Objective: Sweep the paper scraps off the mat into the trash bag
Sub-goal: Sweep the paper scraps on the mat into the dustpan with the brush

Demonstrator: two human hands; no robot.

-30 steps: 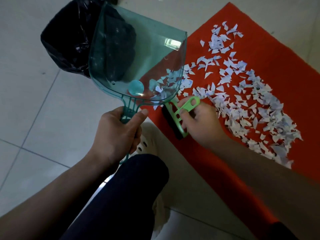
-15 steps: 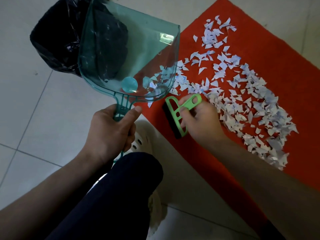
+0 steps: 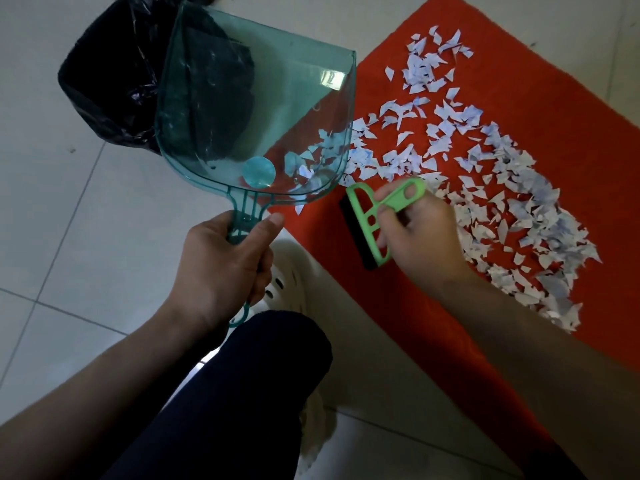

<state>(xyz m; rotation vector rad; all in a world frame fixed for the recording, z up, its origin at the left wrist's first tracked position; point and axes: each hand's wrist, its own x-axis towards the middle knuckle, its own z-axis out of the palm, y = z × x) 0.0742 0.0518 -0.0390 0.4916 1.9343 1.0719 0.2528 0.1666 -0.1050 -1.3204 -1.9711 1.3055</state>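
Note:
A red mat [image 3: 519, 98] lies on the tiled floor at the right, strewn with several white paper scraps [image 3: 502, 188]. My left hand [image 3: 221, 268] grips the handle of a clear teal dustpan [image 3: 256, 109], held tilted up over the open black trash bag [image 3: 110, 84]. A few scraps lie in the pan near its handle end. My right hand [image 3: 415, 237] holds a small green hand brush [image 3: 377, 216] with black bristles, resting on the mat's near-left edge beside the scraps.
My knee in dark trousers [image 3: 249, 382] and a white shoe [image 3: 291, 278] sit between my arms. Pale floor tiles [image 3: 52, 220] surround the mat and bag.
The dustpan stays raised over the bag with little shift. The brush has drawn slightly toward me along the mat's edge.

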